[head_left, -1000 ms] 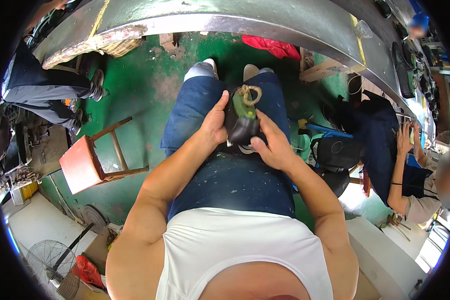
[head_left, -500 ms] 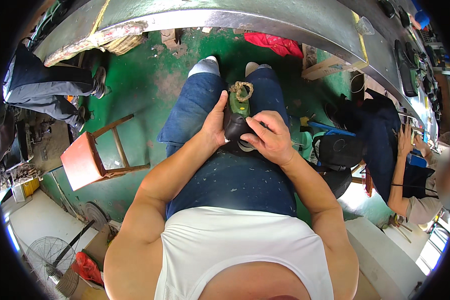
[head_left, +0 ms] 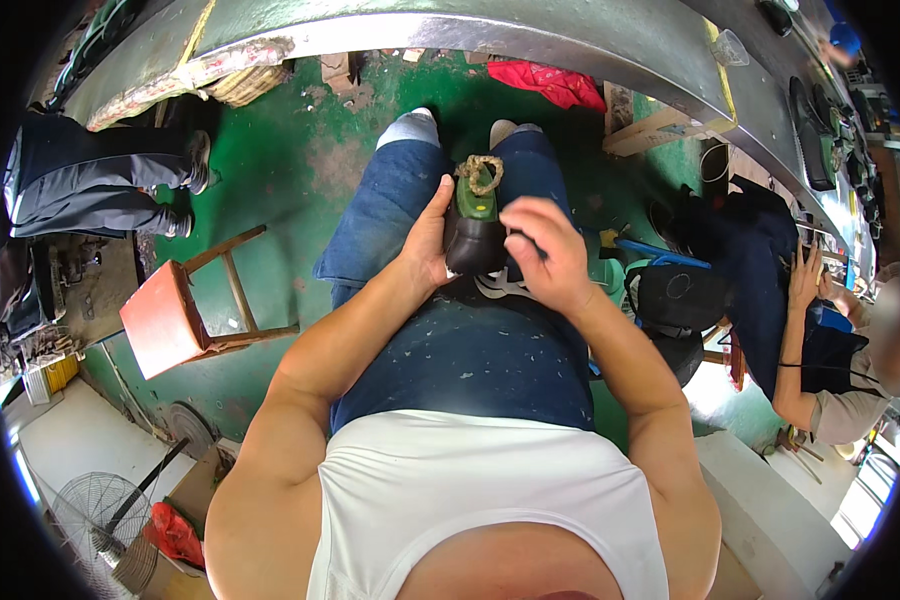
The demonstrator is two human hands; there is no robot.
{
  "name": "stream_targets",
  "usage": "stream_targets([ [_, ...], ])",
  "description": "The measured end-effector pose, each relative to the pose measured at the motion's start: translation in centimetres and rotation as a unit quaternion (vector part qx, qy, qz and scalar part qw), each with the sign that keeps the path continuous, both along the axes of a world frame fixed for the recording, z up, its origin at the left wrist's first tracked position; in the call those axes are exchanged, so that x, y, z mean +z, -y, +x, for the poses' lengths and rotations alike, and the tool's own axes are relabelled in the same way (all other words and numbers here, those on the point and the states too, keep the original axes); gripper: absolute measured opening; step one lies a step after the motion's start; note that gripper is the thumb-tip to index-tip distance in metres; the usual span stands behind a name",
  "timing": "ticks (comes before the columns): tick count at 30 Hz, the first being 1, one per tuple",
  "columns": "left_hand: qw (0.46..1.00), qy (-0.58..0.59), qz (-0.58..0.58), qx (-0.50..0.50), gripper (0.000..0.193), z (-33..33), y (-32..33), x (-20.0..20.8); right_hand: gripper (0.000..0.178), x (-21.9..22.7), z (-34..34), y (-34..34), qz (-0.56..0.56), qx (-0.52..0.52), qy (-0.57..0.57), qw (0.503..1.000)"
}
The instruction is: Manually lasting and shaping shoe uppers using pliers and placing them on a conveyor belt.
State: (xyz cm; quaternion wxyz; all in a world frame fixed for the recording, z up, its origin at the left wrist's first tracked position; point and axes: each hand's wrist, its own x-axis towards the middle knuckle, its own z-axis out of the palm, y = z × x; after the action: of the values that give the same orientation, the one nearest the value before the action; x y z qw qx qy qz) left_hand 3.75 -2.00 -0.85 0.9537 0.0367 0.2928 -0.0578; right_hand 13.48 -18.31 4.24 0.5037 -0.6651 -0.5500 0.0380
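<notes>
Over my lap, a black leather shoe upper [head_left: 475,248] is pulled over a green shoe last [head_left: 478,206]. A loop of braided rope [head_left: 494,180] hangs from the far end of the last. My left hand [head_left: 428,240] is closed around the left side of the shoe, thumb stretched up along the last; its other fingers are hidden underneath. My right hand [head_left: 555,252] hovers just right of the shoe, apart from it. Its fingers are loosely bent with the thumb apart, slightly blurred, and nothing shows in them.
A long metal-edged workbench [head_left: 410,38] curves across the far side. A stool with an orange seat [head_left: 165,320] lies tipped at the left, near a standing fan [head_left: 95,525]. Another person [head_left: 830,390] works at the right; another's legs [head_left: 110,180] show far left. Red cloth [head_left: 545,85] lies under the bench.
My right hand has come off the shoe and moved slightly right, its fingers lifting away. The shoe on its last has turned a little, showing more of its smooth black heel, still in my left hand.
</notes>
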Motion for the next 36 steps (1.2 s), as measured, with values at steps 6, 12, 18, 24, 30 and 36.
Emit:
stream_targets([
  [6, 0.998, 0.054, 0.008, 0.022, 0.054, 0.3, 0.2, -0.8, 0.039, -1.5, 3.0, -5.2, 0.016, 0.131, 0.0, 0.991],
  [12, 0.998, -0.015, 0.022, 0.051, 0.048, 0.2, 0.6, 0.1, 0.038, -2.9, 2.5, -7.4, -0.003, 0.111, -0.144, 0.983],
  [18, 0.997, -0.055, 0.046, 0.035, 0.054, 0.5, -0.3, 0.0, 0.036, -2.9, 2.4, -9.2, -0.047, 0.068, -0.18, 0.98],
  [24, 0.992, -0.006, 0.086, 0.095, 0.051, -1.5, -0.1, 2.1, 0.05, 0.0, 0.8, -6.5, -0.008, 0.045, -0.167, 0.985],
  [30, 0.827, 0.144, 0.52, 0.158, 0.062, -0.2, -0.4, 7.0, 0.122, 5.3, -0.5, -1.6, -0.114, 0.107, -0.339, 0.928],
  [36, 0.77, 0.226, 0.595, 0.046, 0.057, 8.7, -6.9, 9.6, 0.061, 7.9, 11.2, -5.3, 0.163, 0.097, -0.585, 0.789],
])
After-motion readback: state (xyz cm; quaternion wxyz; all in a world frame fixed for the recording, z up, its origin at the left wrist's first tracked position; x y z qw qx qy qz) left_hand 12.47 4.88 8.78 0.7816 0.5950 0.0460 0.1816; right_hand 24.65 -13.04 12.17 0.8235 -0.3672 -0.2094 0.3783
